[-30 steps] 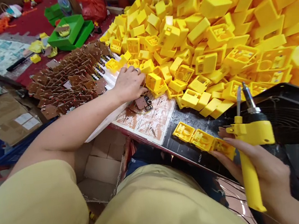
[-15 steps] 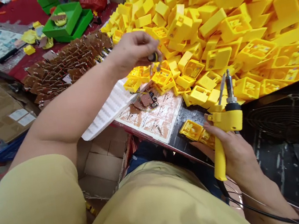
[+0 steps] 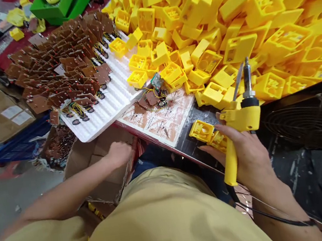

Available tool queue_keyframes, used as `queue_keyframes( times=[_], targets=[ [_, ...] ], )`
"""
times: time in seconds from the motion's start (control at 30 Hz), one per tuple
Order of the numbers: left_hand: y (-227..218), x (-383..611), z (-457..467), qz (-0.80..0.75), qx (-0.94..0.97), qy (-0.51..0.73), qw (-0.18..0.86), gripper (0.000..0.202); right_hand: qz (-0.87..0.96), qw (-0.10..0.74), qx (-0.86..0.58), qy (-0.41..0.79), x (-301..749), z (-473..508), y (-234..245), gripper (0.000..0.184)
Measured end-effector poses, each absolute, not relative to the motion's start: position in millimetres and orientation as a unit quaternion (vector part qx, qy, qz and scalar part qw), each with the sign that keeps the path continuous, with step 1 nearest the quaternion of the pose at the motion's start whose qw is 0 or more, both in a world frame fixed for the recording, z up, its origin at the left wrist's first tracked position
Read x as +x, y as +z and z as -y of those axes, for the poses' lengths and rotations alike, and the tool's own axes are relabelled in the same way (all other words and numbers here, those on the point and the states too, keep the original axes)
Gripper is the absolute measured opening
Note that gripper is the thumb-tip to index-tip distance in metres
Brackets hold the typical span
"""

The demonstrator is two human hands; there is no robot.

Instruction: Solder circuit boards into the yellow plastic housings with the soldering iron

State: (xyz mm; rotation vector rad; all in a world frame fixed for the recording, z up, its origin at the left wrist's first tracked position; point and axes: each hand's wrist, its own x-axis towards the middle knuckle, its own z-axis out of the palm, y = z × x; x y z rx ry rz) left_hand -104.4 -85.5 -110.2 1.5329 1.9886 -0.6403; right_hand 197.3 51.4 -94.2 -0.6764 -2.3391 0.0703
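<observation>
My right hand (image 3: 249, 152) is wrapped round a yellow soldering gun (image 3: 231, 162), its metal tip pointing up and away. Beside its thumb and fingers, two yellow plastic casings (image 3: 201, 130) sit at the edge of the black tabletop. Low by the table's front edge, over an open cardboard box, is my left hand (image 3: 120, 153); it is blurred and its fingers are mostly hidden. On the patterned sheet (image 3: 162, 126) lie brown circuit boards (image 3: 152, 97) with wires and small round black parts. A small green board (image 3: 157, 80) leans near the yellow casings behind them.
A large heap of yellow casings (image 3: 195, 20) fills the back right. Many brown boards (image 3: 60, 66) stand in rows on a white foam tray (image 3: 90, 128). A black fan (image 3: 310, 115) stands at right; green trays (image 3: 65, 6) are at the back. The gun's cable (image 3: 276, 218) trails over my right forearm.
My left hand has left the casings' edge, where it held a small dark round part, and dropped to the table's front edge. The green board now shows. My right hand keeps the soldering gun.
</observation>
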Motion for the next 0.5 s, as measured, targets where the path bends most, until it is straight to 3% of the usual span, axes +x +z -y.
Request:
queue_keyframes(
  times=[0.1,0.23,0.37,0.5],
  targets=[
    [-160.7,-122.7,92.0,-0.801,0.484,-0.231,0.266,0.047,0.909,0.325,-0.256,0.043,197.4,-51.7,-94.3,0.052],
    [-192.5,-115.8,91.6,-0.806,0.458,-0.175,0.332,0.052,0.912,0.304,-0.268,0.06,197.1,-48.7,-94.4,0.055],
    [-192.1,-96.0,113.8,-0.777,0.48,-0.144,0.382,0.051,0.909,0.303,-0.28,0.066,196.6,-47.2,-93.7,0.049],
    [-166.4,-86.3,135.6,-0.718,0.537,-0.138,0.421,0.034,0.908,0.312,-0.273,0.059,198.0,-48.4,-92.8,0.049]
  ],
)
